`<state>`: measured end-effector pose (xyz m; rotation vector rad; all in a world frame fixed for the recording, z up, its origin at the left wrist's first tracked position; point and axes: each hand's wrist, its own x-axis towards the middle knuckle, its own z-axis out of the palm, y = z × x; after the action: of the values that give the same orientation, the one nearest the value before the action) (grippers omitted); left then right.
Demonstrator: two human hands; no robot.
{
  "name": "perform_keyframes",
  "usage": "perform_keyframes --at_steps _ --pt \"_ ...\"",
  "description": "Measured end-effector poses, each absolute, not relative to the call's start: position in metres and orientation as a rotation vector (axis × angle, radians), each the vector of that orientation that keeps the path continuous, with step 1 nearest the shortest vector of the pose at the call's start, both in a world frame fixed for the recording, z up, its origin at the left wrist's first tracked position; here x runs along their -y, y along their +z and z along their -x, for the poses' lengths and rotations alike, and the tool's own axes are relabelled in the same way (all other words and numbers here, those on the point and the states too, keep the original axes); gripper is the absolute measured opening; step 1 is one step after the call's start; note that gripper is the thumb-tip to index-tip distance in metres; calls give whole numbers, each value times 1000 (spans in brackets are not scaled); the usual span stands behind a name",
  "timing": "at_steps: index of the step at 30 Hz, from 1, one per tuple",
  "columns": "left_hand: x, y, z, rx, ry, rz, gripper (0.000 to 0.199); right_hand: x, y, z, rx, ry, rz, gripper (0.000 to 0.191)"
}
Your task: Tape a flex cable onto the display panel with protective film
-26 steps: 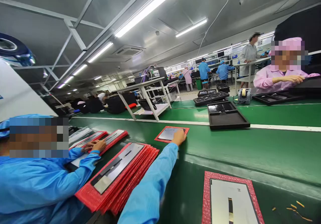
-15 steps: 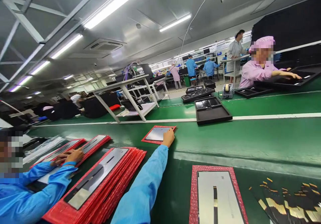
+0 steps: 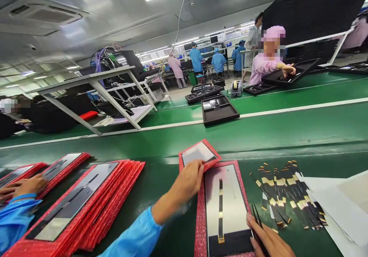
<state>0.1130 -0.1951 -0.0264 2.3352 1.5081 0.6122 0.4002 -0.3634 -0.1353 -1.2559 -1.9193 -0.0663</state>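
Observation:
My left hand is closed on the near edge of a red-wrapped panel, which is tilted over the far end of another panel. That second panel lies on a red bubble sheet, with a dark flex strip along its middle. At its right edge my right hand holds black tweezers, fingertips by the panel's side. Many loose flex strips lie spread to the right.
A tall stack of red-wrapped panels stands at left, beside a co-worker's hands. White sheets lie at right. Black trays and a tape dispenser sit across the bench; a person in pink handles a tray.
My left hand has brought the red-wrapped panel nearer, to the far end of the flat panel. My right hand has come into view with tweezers. The camera view has swung right.

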Motion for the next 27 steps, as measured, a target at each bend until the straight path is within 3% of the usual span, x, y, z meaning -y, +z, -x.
perform_keyframes --at_steps 3,7,10,14,16,18,23,25,27 --pt "264 -34 -132 -1279 647 -2390 37 364 -135 -401 1917 -58 1225 76" --pt "323 -84 -145 -1087 587 -2363 55 368 -141 -406 1884 215 1178 81" --pt "341 -129 -149 -1079 641 -2369 69 377 -140 -414 1752 442 1272 63" --pt "350 -155 -152 -1051 853 -2519 89 382 -112 -439 1463 146 1522 34" --pt "352 -153 -153 -1019 965 -2654 86 375 -88 -458 1473 8 1585 31" --pt "353 -147 -155 -969 1040 -2805 71 363 -65 -477 1474 -48 1627 27" --pt "356 -127 -161 -912 978 -3024 17 331 -46 -503 1935 286 1722 18" --pt "357 -117 -160 -925 948 -3026 15 322 -54 -505 2021 392 1793 14" --pt "358 -109 -157 -932 949 -2985 29 317 -64 -507 2058 476 1888 22"
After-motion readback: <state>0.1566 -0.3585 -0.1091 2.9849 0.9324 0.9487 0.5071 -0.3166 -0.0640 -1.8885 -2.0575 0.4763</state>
